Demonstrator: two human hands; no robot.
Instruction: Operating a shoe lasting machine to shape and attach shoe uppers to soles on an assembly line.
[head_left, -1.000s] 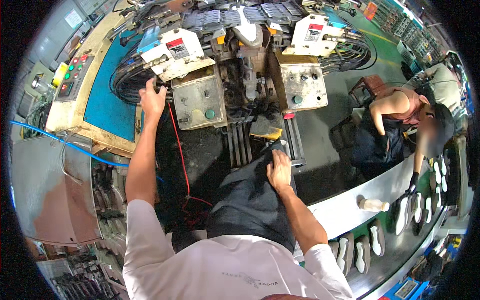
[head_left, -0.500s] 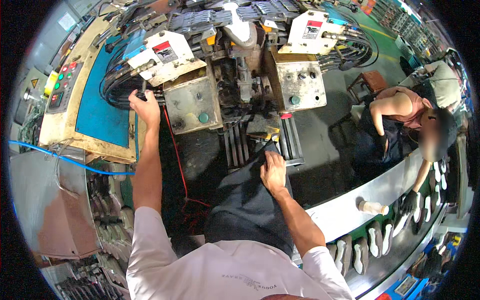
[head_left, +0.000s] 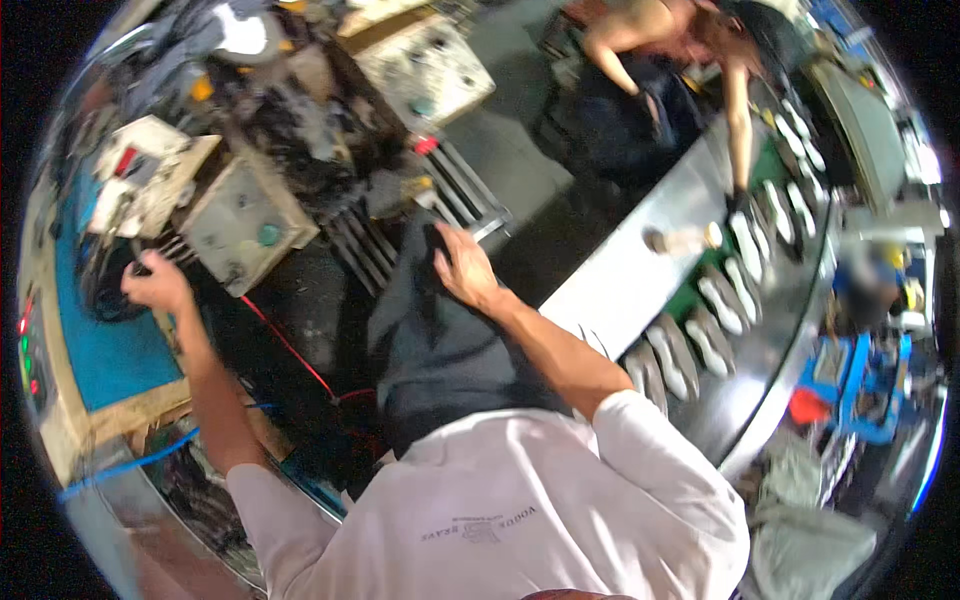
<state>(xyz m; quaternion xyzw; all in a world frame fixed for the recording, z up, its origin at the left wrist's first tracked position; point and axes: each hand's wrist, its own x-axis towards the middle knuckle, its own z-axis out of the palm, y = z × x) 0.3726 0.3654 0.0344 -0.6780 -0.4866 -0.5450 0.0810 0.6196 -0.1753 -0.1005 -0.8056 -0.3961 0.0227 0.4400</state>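
My left hand [head_left: 158, 284] is at the left side of a shoe-making machine [head_left: 290, 110], with its fingers curled round a small dark knob [head_left: 141, 264]. Motion blur softens the knob's outline. Black hoses bunch close behind that hand. My right hand [head_left: 465, 266] lies on my knee over dark trousers [head_left: 440, 350], its fingers stretched out and holding nothing. Just past the knee are the metal bars [head_left: 460, 190] at the machine's foot. At the machine's top a whitish shoe last [head_left: 240, 30] shows, partly cut off by the frame.
To the right runs a metal-edged conveyor [head_left: 610, 270] with several shoe uppers on lasts [head_left: 675, 360] and a pale bottle [head_left: 685, 240] lying on its side. A seated co-worker [head_left: 660, 60] reaches a gloved hand to it. Blue crates [head_left: 855, 385] stand beyond. A blue hose [head_left: 130, 465] crosses at left.
The view has swung to the right, so the machine now sits farther up and left and more of the conveyor shows. Both hands keep their places on the knob and the knee.
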